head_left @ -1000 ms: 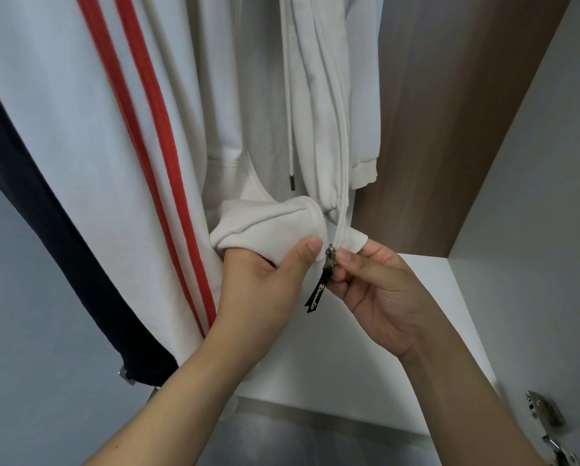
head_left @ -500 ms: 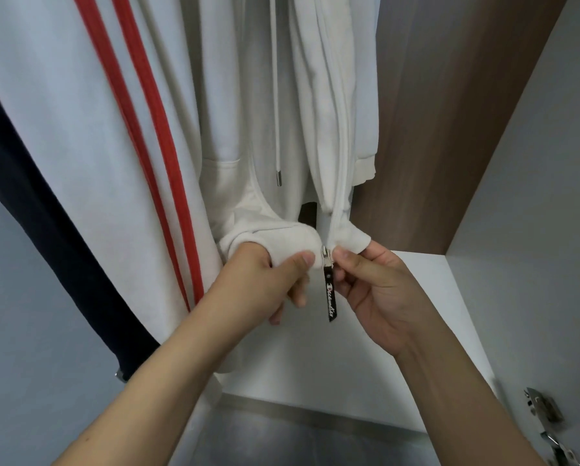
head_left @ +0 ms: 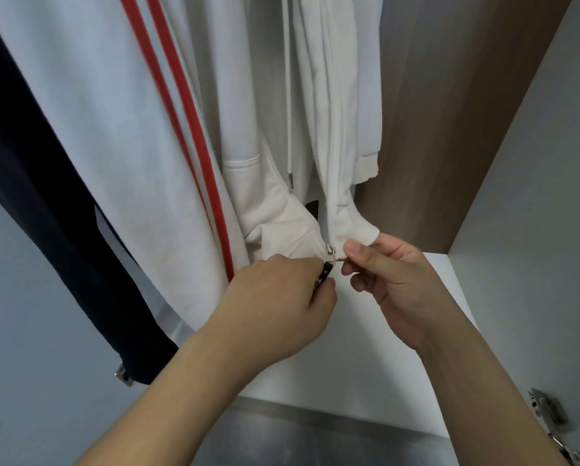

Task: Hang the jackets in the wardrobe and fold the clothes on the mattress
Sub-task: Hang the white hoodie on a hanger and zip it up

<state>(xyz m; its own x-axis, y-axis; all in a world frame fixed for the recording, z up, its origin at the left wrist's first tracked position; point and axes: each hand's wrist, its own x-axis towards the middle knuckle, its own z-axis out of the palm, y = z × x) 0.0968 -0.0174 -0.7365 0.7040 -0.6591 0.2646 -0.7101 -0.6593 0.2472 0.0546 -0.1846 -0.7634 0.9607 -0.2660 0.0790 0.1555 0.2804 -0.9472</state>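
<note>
Gently: your left hand (head_left: 281, 294) pinches the zip tab (head_left: 325, 272), your right hand (head_left: 392, 280) pinches the soft jacket (head_left: 345, 223) hem; keep it taut.

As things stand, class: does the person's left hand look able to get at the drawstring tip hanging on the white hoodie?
Probably yes. The drawstring tip hangs free above the left hand, nothing between them, but that hand is gripping the black zipper pull and would have to let go first.

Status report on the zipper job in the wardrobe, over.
Left hand pinching black zipper pull tab. Right hand pinching hem of hanging cream-white zip-up hoodie beside metal slider. Zipper at bottom, unzipped. Nothing in the way.
</note>
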